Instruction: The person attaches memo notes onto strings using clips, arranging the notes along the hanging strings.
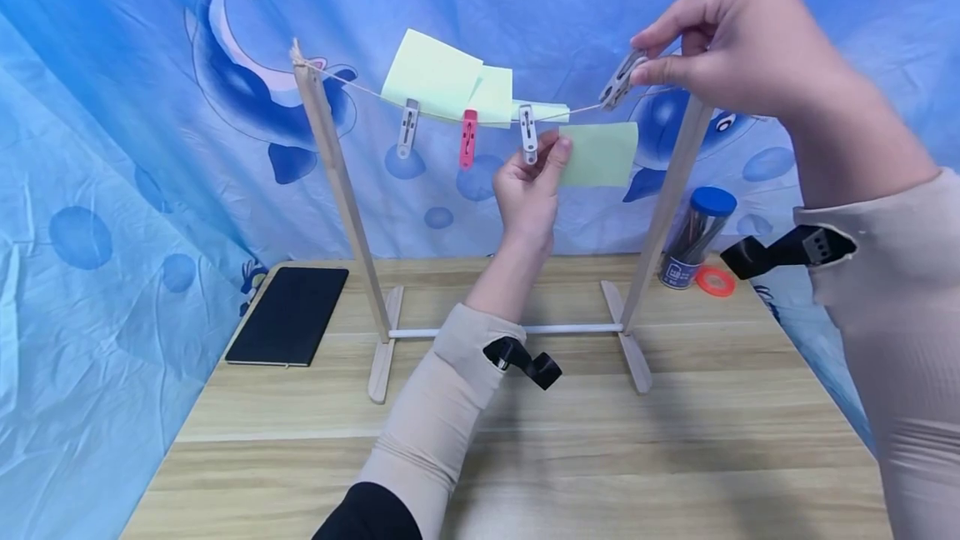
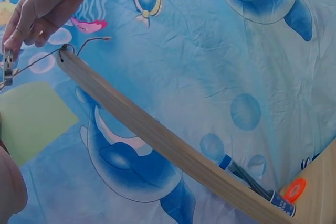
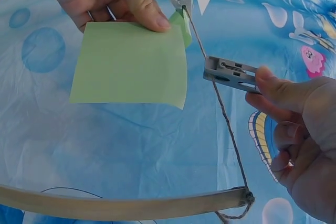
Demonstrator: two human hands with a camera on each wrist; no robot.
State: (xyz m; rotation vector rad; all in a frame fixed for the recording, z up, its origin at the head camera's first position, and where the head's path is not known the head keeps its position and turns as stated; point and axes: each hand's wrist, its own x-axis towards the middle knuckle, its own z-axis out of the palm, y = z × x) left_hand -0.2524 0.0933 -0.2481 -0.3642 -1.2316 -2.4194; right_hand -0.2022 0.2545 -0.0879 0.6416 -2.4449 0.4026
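My left hand [image 1: 528, 190] pinches a green paper note [image 1: 602, 157] by its left edge, just below the string [image 1: 585, 111]. My right hand [image 1: 757, 48] holds a grey clothespin [image 1: 621, 83] by its handle end between thumb and fingers. In the right wrist view that clothespin [image 3: 228, 72] overlaps the string, and the note [image 3: 128, 64] hangs to its left, apart from it. Along the string, a grey clothespin [image 1: 407, 130], a red clothespin [image 1: 468, 140] and another grey clothespin [image 1: 528, 136] hold pale green notes [image 1: 431, 69].
The string runs between two wooden posts [image 1: 333, 161] joined low down by a white rod [image 1: 570, 329]. A black notebook [image 1: 288, 315] lies at the table's left. Back right stand a blue-lidded jar [image 1: 693, 236] and an orange ring [image 1: 716, 280]. A blue curtain [image 1: 112, 148] hangs behind.
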